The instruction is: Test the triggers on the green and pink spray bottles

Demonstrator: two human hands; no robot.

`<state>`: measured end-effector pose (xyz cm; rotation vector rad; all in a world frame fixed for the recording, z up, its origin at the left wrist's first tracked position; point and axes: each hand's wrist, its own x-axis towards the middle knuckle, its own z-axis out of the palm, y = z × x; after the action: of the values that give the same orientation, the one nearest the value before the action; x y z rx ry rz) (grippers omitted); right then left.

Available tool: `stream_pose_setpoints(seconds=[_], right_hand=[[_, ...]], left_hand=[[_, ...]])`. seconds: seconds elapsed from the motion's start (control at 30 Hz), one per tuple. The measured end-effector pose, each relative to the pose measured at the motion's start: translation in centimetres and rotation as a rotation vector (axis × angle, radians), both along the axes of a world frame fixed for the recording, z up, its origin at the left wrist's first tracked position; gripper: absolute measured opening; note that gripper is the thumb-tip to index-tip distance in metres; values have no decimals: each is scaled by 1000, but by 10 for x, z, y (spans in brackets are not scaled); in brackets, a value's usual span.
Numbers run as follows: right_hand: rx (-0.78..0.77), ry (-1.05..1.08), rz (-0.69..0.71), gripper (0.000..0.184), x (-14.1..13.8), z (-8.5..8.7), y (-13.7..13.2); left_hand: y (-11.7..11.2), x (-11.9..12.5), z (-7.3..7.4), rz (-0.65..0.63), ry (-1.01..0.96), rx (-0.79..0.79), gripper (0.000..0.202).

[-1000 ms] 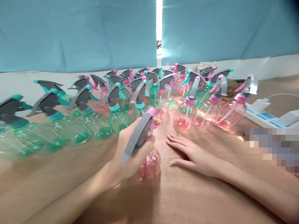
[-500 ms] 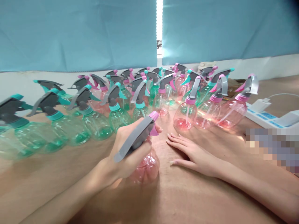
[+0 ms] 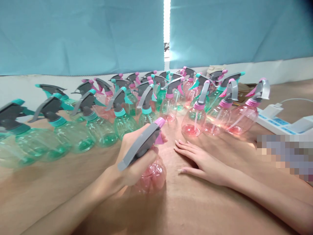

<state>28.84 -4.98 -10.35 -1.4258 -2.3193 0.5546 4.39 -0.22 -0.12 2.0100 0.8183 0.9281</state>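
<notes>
My left hand [image 3: 137, 158] is wrapped round the neck of a pink spray bottle [image 3: 154, 176] with a grey head and a pink nozzle. The fingers hide the bottle's collar. Its clear pink body shows below the hand, close to the tabletop [image 3: 195, 209]. My right hand [image 3: 204, 160] lies flat on the table to the right of that bottle, fingers stretched out and holding nothing. Just beyond its fingertips stands another pink spray bottle [image 3: 194, 120], the nearest of three in a row.
Several green spray bottles [image 3: 99, 130] line the left side. More green and pink bottles crowd behind them towards the blue curtain [image 3: 85, 36]. At the right are a white power strip [image 3: 276, 120] with plugs and a cable, and a blurred-out patch [image 3: 286, 155].
The pink spray bottle in my left hand has shifted very slightly to the left. My right hand stays in place on the table.
</notes>
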Motion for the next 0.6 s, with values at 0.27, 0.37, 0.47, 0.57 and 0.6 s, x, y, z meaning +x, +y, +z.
stream_pose_setpoints(seconds=[0.27,0.37,0.47,0.57,0.6], right_hand=[[-3,-7,0,72,0,-1,0],[-4,-5,-4,73,0,0,0],[-6,-9,-4,73,0,0,0],[-6,-9,-1,73,0,0,0],[-4,-6,-2,73,0,0,0]], left_hand=[[-6,3,-15,135,-122,-154,25],[-7,3,-16,153,-157,-168,25],[-6,2,-17,156,-148,-197,26],[-5,1,-18,152,-123,-186,20],[-4,1,-18,159,-121,-174,16]])
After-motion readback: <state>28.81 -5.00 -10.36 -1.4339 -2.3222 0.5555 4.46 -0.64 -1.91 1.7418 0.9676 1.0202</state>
